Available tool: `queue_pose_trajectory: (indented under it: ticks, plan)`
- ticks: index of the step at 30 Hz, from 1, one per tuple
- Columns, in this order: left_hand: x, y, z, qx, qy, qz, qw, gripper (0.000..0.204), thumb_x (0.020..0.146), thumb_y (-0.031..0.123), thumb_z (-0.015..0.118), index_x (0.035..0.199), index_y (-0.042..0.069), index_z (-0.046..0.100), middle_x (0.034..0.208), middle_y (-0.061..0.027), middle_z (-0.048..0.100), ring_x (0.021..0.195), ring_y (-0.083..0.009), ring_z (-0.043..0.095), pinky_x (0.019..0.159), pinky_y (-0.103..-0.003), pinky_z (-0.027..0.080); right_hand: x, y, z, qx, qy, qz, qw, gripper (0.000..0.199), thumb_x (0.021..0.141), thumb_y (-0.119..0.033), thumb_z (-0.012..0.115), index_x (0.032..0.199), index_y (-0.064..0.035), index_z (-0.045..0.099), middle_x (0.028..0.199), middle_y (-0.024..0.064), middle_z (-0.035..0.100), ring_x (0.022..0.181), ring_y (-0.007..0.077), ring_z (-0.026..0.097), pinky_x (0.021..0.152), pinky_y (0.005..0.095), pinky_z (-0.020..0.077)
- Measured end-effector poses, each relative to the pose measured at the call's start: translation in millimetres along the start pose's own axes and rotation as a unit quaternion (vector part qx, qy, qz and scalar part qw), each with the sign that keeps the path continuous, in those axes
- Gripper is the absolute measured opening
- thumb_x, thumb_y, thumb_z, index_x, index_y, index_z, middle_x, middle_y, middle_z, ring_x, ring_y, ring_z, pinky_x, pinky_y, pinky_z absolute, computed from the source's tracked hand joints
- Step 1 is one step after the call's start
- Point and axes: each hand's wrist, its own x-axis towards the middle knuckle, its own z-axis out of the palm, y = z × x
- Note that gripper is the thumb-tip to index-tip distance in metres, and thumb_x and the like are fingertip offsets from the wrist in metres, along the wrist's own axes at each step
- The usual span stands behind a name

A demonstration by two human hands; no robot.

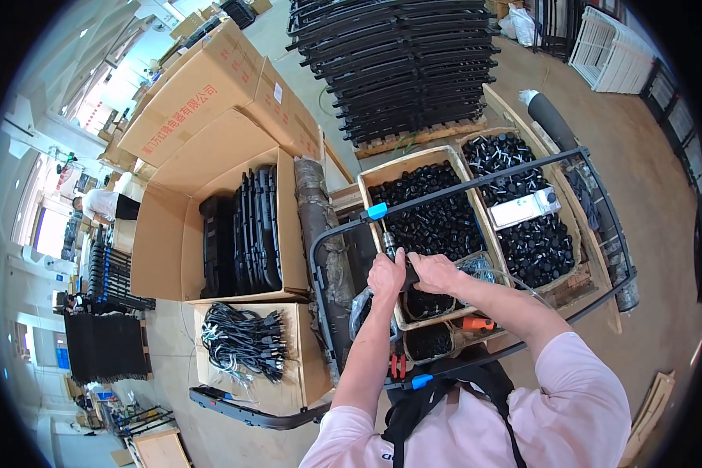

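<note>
Both my hands are closed around a dark power drill with a silver chuck above a long black metal frame. My left hand is wrapped on the side near the chuck, and my right hand grips the black body beside it. My fingers hide most of the tool. The black frame spans the bins and bears blue pieces, one at the far-left part and another blue piece near my body. Under my hands sits a wooden bin with many black plastic caps.
A second bin of black knobs with bolts stands right, a white box-shaped device on it. Cables lie on an open carton at left, below a large carton of black parts. Stacked black frames rise at the back.
</note>
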Motion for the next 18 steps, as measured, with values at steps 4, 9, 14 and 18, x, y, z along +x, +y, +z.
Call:
queue_pose_trajectory:
  ticks: [4, 9, 14, 18]
  plan:
    - [4, 5, -2, 0.009, -0.005, -0.006, 1.000, 0.069, 0.096, 0.062, 0.059, 0.109, -0.005, 0.068, 0.109, -0.0307, 0.073, 0.105, -0.0485, 0.071, 0.092, -0.055, 0.056, 2, 5, 1, 0.011, -0.003, 0.015, 1.000, 0.065, 0.079, -0.022, 0.082, 0.127, 0.0065, 0.049, 0.103, 0.0262, 0.073, 0.096, 0.0425, 0.073, 0.083, 0.0496, 0.0597]
    - [8, 8, -2, 0.010, -0.001, -0.005, 1.000, 0.068, 0.096, 0.062, 0.060, 0.109, -0.005, 0.068, 0.110, -0.0304, 0.073, 0.105, -0.0483, 0.071, 0.092, -0.055, 0.055, 5, 10, 1, 0.019, 0.011, 0.010, 1.000, 0.070, 0.079, -0.023, 0.082, 0.131, 0.0074, 0.047, 0.101, 0.0273, 0.073, 0.097, 0.0431, 0.072, 0.082, 0.0501, 0.0596]
    - [13, 9, -3, 0.017, -0.002, -0.012, 1.000, 0.068, 0.096, 0.062, 0.060, 0.109, -0.005, 0.068, 0.110, -0.0304, 0.073, 0.105, -0.0483, 0.071, 0.093, -0.055, 0.055, 11, 10, 0, 0.016, 0.006, 0.019, 1.000, 0.074, 0.078, -0.025, 0.084, 0.132, 0.0079, 0.047, 0.101, 0.0271, 0.073, 0.095, 0.0429, 0.073, 0.082, 0.0500, 0.0598]
    - [18, 5, -6, 0.019, -0.003, -0.015, 1.000, 0.069, 0.096, 0.063, 0.060, 0.109, -0.004, 0.069, 0.111, -0.0301, 0.073, 0.106, -0.0483, 0.071, 0.093, -0.055, 0.055, 14, 6, -3, 0.012, 0.025, 0.001, 1.000, 0.074, 0.078, -0.024, 0.083, 0.132, 0.0081, 0.046, 0.100, 0.0274, 0.073, 0.095, 0.0425, 0.073, 0.081, 0.0502, 0.0600]
